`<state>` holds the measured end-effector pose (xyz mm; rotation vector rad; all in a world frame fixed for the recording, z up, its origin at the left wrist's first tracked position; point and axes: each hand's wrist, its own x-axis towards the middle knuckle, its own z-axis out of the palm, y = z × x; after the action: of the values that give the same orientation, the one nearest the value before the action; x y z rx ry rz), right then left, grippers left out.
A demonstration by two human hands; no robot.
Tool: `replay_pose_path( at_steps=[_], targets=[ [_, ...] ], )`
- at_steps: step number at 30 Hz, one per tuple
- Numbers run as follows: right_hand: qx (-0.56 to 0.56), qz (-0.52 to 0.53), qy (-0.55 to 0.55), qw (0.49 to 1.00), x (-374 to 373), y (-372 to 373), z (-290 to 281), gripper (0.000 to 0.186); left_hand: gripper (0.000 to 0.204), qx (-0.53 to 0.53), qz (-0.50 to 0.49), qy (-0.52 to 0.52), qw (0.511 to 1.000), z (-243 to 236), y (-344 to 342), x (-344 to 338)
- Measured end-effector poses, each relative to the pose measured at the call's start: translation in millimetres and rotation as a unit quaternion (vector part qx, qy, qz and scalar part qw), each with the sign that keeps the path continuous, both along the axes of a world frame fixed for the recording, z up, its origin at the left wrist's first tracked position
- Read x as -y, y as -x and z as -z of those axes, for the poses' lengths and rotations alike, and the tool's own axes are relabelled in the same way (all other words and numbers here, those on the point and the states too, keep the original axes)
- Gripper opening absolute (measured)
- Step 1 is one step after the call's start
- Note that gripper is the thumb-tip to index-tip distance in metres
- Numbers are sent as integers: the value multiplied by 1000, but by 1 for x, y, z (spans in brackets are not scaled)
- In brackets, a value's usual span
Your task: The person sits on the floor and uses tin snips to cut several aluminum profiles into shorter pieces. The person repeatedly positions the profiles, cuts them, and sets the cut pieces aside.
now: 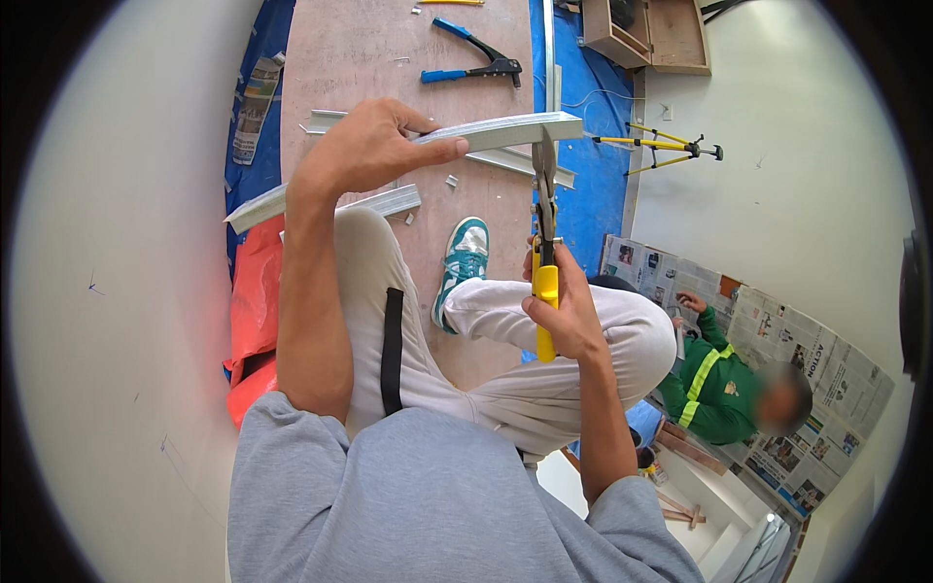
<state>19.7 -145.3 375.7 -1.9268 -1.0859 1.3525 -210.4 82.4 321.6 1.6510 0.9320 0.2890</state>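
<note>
My left hand (374, 146) is closed round a long galvanized metal channel (501, 131), thumb along its near side. The channel runs across my lap, from beside my left knee to past the middle. In my right hand (571, 311) are tin snips (546, 282) with yellow handles, held upright. Their dark jaws (544, 160) meet the channel near its right end; whether they have cut in I cannot make out. Beyond the channel, a hand riveter (486, 60) with blue grips lies on the wooden board (340, 58).
Other channel pieces (520, 167) and small metal scraps (451, 182) lie on the board. Blue sheeting (593, 117) covers the floor at right, near a yellow tripod (671, 146) and an open wooden box (671, 39). A person in green (724, 389) is at lower right. Red plastic (258, 301) lies at left.
</note>
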Motion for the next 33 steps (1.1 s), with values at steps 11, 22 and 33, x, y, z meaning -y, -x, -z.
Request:
replay_pose_path(
  at_steps=[11, 22, 33],
  targets=[
    [-84, 20, 58, 995, -1, 4, -4, 54, 56, -19, 11, -43, 999, 12, -1, -4],
    [6, -56, 128, 990, -48, -105, -74, 43, 78, 16, 17, -53, 998, 30, -89, -9],
    [-145, 146, 126, 970, 85, -134, 187, 43, 86, -71, 224, -140, 962, 225, -192, 32]
  ],
)
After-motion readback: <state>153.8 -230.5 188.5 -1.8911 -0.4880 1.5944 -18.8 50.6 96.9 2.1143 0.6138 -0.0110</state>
